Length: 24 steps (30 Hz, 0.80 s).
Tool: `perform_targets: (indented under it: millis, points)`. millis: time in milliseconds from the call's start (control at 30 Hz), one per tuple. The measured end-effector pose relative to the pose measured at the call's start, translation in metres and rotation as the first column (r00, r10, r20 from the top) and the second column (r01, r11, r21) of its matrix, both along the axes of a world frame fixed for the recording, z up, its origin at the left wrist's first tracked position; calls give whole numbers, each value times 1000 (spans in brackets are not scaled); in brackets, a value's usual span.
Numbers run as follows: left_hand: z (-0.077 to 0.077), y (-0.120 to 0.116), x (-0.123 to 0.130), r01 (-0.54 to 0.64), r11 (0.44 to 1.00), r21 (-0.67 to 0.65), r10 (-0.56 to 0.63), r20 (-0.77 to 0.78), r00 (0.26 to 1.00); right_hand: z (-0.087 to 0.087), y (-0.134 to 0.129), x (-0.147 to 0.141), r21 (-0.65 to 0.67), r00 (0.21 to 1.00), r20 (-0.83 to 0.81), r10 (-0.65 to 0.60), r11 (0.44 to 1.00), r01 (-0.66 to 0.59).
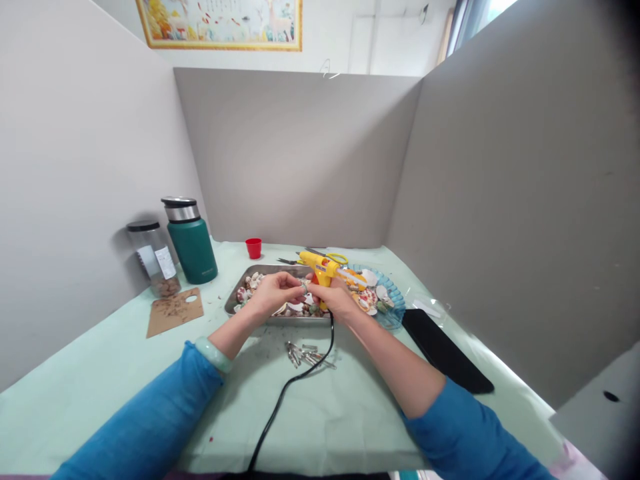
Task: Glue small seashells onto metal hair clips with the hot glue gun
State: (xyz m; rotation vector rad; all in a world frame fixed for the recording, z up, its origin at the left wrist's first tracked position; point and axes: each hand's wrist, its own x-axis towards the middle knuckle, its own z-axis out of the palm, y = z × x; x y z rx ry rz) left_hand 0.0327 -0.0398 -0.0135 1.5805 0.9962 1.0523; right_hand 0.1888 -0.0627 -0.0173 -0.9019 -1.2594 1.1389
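Both hands meet above a metal tray (pixel 280 321) of small shells. My left hand (pixel 277 291) is closed in a pinch on a tiny piece at its fingertips, too small to name. My right hand (pixel 336 297) is wrapped round the handle of a yellow glue gun (pixel 320 264), whose nozzle points left; its thumb and finger also reach the tiny piece. The gun's black cord (pixel 287 385) hangs down across the cloth. Beyond my right hand, a blue scalloped plate (pixel 397 300) holds larger shells. Several metal clips (pixel 307 355) lie in front of the tray.
At the left stand a green bottle (pixel 193 247) and a clear jar (pixel 159 261), beside a brown card (pixel 175 313). A red cup (pixel 254 249) and yellow-handled scissors (pixel 337 258) lie behind the tray. A black flat object (pixel 447 351) rests at the right. Grey panels enclose the table.
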Motion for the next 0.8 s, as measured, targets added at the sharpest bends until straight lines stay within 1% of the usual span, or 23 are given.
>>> perform_targets:
  millis: [167, 300, 400, 567, 633, 800]
  points:
    - [7, 1, -9, 72, 995, -74, -70, 29, 997, -5, 4, 0, -30, 1000, -15, 6, 1000, -7]
    - [9, 3, -17, 174, 975, -137, -151, 166, 975, -7, 6, 2, 16, 996, -89, 1, 1000, 0]
    - [8, 4, -19, 251, 959, -133, -211, 256, 943, -6, 6, 2, 1, 996, -86, -5, 1000, 5]
    - [6, 6, -21, 340, 936, -97, -294, 321, 900, -5, 4, 1, -32, 998, -54, 7, 999, -9]
    - [6, 7, -21, 357, 928, -101, -304, 345, 888, -5, 4, 1, -31, 999, -53, 11, 999, -13]
    - [7, 6, -21, 366, 920, -143, -284, 402, 871, -5, 3, 1, -30, 998, -53, 21, 999, -22]
